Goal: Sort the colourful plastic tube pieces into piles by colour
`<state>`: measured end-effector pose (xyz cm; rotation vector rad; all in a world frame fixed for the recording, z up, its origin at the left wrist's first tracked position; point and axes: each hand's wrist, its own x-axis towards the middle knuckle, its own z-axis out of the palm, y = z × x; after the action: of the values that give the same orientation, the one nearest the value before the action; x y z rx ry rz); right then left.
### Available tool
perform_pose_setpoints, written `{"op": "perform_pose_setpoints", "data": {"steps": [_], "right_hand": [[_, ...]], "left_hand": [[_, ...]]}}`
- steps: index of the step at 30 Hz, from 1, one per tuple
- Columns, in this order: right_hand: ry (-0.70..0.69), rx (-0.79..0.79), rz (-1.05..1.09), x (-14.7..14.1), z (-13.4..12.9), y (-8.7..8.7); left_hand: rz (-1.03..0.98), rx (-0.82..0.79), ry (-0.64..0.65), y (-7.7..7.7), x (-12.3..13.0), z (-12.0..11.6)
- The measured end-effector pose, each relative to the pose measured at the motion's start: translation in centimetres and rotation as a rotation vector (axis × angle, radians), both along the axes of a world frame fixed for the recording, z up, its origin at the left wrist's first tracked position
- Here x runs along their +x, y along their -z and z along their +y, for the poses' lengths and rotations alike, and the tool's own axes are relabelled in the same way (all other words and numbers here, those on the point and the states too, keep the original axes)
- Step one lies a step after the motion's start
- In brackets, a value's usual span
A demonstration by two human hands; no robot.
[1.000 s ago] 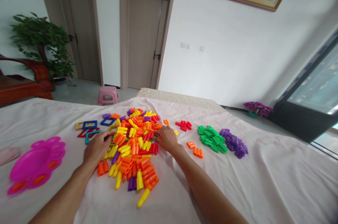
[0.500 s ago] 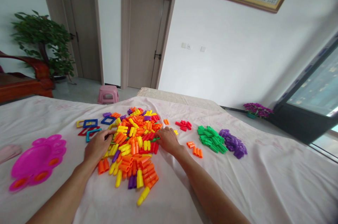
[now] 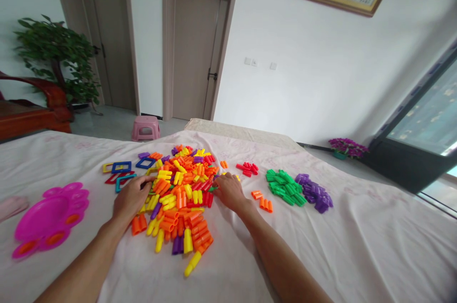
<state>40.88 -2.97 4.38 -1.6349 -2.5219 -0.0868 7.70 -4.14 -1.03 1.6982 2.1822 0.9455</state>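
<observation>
A big mixed heap of orange, yellow, red and purple plastic pieces (image 3: 182,193) lies on the cloth between my hands. My left hand (image 3: 133,194) rests at the heap's left edge, its fingers bent over the pieces; whether it grips one is hidden. On the right edge, my right hand (image 3: 228,190) has its fingers closed around the end of a green piece (image 3: 213,189). Sorted apart to the right are red pieces (image 3: 247,169), orange pieces (image 3: 266,204), a green pile (image 3: 285,188) and a purple pile (image 3: 314,193).
A pink paw-shaped tray (image 3: 43,217) lies on the left of the cloth (image 3: 374,246). Blue, yellow, red and teal square frames (image 3: 122,167) sit behind my left hand. Beyond the cloth stand a pink stool (image 3: 145,128) and a wooden chair (image 3: 35,117).
The view has shifted very slightly. My right hand has moved a little at the heap's edge, still by the green piece; my left hand has stayed about where it was.
</observation>
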Motion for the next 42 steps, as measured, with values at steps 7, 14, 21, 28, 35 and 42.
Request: {"op": "perform_pose_setpoints", "data": {"steps": [7,14,21,28,35,42], "right_hand": [[0.049,0.089,0.301,3.3,0.9,0.1],[0.289,0.308,0.587,10.5,1.3,0.5],[0.770,0.471,0.660,19.9,0.5,0.7],[0.285,0.377,0.790,15.4,0.1,1.1],[-0.097,0.225,0.819,5.2,-2.5,0.7],[-0.136,0.184,0.805,1.6,-4.9,0.7]], "left_hand": [[0.006,0.003,-0.008,-0.2,0.1,0.0],[0.002,-0.039,0.001,0.0,-0.1,0.0],[0.018,-0.012,0.014,0.4,-0.6,0.3],[0.087,0.372,0.072,-0.9,1.0,-0.8],[0.084,0.433,0.414,-3.8,5.7,-2.3],[-0.083,0.305,0.506,-4.3,8.9,-3.3]]}}
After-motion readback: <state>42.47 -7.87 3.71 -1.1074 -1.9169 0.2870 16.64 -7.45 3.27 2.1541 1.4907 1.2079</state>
